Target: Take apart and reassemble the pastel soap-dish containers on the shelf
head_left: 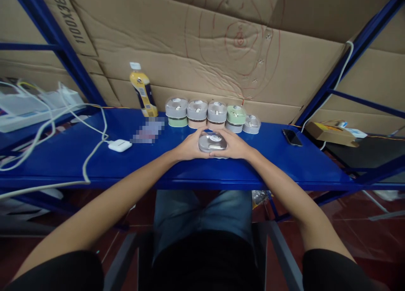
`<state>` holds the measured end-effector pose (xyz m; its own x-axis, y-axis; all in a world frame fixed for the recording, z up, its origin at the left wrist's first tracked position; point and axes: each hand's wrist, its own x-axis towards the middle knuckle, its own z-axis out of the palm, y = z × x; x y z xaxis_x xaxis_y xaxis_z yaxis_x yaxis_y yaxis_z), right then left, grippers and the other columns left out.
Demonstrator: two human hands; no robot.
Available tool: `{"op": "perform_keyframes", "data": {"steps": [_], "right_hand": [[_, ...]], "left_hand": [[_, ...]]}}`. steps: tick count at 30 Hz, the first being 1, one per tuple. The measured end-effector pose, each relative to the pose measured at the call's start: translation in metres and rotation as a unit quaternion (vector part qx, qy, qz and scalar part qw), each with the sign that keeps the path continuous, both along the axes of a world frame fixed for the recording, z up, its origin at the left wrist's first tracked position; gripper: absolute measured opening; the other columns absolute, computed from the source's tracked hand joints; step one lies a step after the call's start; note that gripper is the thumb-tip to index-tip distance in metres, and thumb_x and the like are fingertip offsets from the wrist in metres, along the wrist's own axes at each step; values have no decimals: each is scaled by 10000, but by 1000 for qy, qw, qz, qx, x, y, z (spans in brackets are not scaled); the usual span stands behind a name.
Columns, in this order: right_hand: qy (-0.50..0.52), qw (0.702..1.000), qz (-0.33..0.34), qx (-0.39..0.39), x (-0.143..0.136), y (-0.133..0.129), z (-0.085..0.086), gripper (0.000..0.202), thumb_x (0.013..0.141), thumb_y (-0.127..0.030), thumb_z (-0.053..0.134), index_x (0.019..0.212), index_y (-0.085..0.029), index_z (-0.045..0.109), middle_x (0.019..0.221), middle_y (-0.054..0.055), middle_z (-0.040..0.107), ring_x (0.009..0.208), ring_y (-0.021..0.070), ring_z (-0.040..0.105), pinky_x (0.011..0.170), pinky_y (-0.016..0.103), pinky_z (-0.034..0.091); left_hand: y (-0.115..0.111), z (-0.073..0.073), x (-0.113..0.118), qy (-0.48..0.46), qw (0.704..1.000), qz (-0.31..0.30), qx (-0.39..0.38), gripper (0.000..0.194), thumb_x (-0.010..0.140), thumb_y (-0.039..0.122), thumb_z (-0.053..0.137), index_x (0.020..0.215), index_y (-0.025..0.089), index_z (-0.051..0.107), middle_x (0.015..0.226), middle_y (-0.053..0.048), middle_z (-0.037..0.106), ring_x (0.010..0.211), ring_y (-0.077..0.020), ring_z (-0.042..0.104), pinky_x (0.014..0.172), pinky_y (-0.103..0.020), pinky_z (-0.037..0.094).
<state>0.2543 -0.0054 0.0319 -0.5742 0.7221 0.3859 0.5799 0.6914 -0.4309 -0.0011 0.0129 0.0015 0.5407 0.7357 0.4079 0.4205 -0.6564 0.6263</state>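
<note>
A small rounded container with a clear lid and a round white label (212,144) is between my two hands, low over the blue table. My left hand (190,146) wraps its left side, and my right hand (236,145) wraps its right side, with fingers curved around it. Just behind stand similar lidded containers in stacks of two: a grey one over green (176,109), more grey ones over pinkish bases (197,112) (217,113), and a green one over grey (236,117). A single grey container (252,124) ends the row at the right.
On the blue table (152,164), a yellow drink bottle (144,90) stands back left. A white charger case (120,145) and cables (85,156) lie left. A phone (291,137) and an open cardboard box (330,134) are right. Cardboard (152,42) walls the back.
</note>
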Motion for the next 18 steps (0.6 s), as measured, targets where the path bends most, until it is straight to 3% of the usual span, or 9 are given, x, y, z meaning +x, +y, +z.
{"op": "perform_keyframes", "data": {"steps": [4,7,9,11,18], "right_hand": [[64,998,-20,-4,22,7,8,927,804,-785,827,1522,-225,649,1498,164,728,1344,404,700,1195,595,551],[82,994,-73,-11,46,15,14,890,813,-836,791,1465,-241,677,1331,147,792,1199,400,743,1113,613,589],[96,990,-99,-16,59,20,16,884,817,-870,767,1450,-258,682,1250,131,805,1174,404,746,1095,632,589],[111,987,-112,-21,65,22,17,893,814,-891,756,1445,-264,684,1224,128,806,1196,412,743,1102,639,582],[86,989,-121,-21,68,24,16,856,830,-824,786,1458,-252,682,1298,152,800,1232,434,729,1125,668,574]], "left_hand": [[-1,-2,-3,6,999,-7,48,1215,753,694,932,1725,218,380,1658,-230,565,1524,-464,570,1287,-641,454],[-5,0,-4,35,997,-15,70,887,884,690,815,1618,244,593,1588,-186,602,1526,-440,560,1318,-636,424],[-8,2,-3,61,995,-29,67,653,938,673,753,1459,279,755,1505,-153,628,1485,-417,590,1313,-624,440],[-10,4,-3,73,995,-37,65,536,969,653,713,1350,295,832,1483,-141,620,1480,-410,587,1321,-621,436],[2,6,-13,20,997,11,78,576,1005,689,630,1296,242,849,1460,-163,649,1464,-412,595,1320,-632,433]]}}
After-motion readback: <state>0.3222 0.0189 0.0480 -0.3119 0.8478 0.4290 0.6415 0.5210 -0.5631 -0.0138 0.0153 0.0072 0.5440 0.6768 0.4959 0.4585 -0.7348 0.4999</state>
